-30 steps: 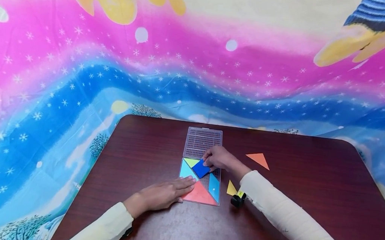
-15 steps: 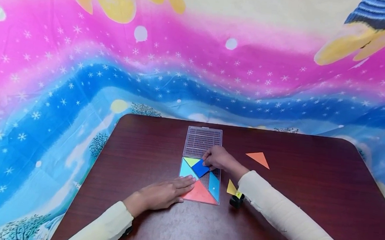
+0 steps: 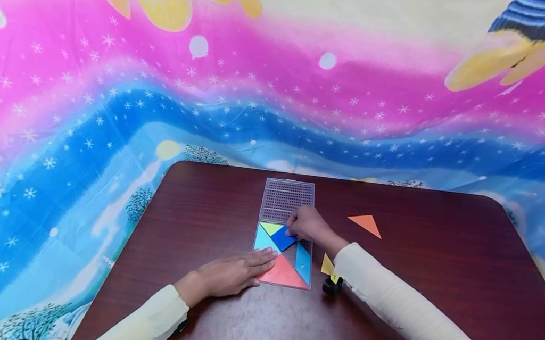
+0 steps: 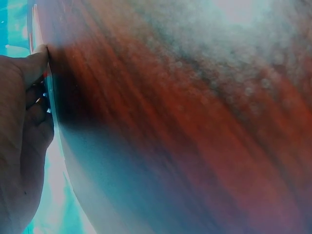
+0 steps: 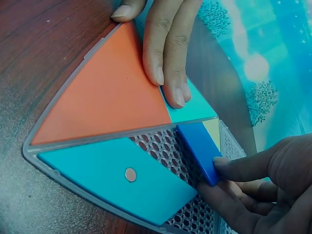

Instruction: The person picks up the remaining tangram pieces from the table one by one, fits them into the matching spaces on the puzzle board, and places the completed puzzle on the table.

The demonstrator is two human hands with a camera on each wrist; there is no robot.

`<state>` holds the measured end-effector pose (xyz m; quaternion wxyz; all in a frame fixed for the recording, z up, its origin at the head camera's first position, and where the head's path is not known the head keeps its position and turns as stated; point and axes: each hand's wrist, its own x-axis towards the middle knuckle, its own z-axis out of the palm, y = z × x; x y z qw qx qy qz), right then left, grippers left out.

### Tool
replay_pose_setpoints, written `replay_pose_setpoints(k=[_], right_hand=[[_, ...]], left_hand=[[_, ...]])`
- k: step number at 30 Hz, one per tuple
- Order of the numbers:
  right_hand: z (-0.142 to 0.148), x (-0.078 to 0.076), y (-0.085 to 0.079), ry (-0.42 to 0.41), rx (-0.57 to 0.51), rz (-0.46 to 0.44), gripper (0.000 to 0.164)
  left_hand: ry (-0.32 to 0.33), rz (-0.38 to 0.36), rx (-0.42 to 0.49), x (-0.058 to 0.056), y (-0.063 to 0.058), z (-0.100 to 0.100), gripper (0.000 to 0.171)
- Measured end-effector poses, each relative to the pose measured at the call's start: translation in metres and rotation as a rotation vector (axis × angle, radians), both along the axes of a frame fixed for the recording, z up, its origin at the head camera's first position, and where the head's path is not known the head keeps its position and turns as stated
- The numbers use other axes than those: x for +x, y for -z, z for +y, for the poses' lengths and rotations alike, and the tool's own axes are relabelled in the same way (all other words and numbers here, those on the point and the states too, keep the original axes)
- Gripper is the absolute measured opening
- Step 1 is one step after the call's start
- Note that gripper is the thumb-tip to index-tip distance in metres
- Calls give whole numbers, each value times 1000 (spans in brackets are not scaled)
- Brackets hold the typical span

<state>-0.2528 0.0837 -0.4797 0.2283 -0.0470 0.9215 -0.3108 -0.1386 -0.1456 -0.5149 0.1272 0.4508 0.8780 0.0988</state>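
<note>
My right hand (image 3: 310, 225) pinches a blue square tangram piece (image 5: 199, 150) between thumb and fingers. One edge of the piece sits in the mesh-bottomed case while the pinched side stands tilted up, as the right wrist view shows. Next to it lie a yellow-green triangle (image 3: 270, 228) and a turquoise triangle (image 3: 264, 239). A coral triangle (image 5: 105, 92) fills the near side of the case, and a blue-green parallelogram (image 5: 114, 175) with a small round hole lies along the right. My left hand (image 3: 233, 274) rests its extended fingers on the coral and turquoise triangles, thumb at the case edge.
The case's open mesh lid (image 3: 287, 199) extends toward the back of the dark wooden table (image 3: 212, 202). On the table to the right lie a loose orange triangle (image 3: 369, 225) and a yellow triangle (image 3: 326, 264) beside my right sleeve. A printed cloth (image 3: 279, 85) hangs behind.
The right wrist and sleeve have shifted slightly left, while the fingers keep their pinch on the blue square. The left hand stays in place.
</note>
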Motion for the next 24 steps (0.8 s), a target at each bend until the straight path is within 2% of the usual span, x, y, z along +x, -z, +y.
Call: replay_pose_setpoints(k=[9,15,24], right_hand=[[-2,-2,3,-24,29,30,7],[-3,-1,-2,-56,51,17,26],[-6,0,-5,-61,49,17,36]], left_hand=[[-8,-1,0,0,-1,0,55],[-10,6,-2,1,0,0,55],[-12,2,-1,0,1,-1,55]])
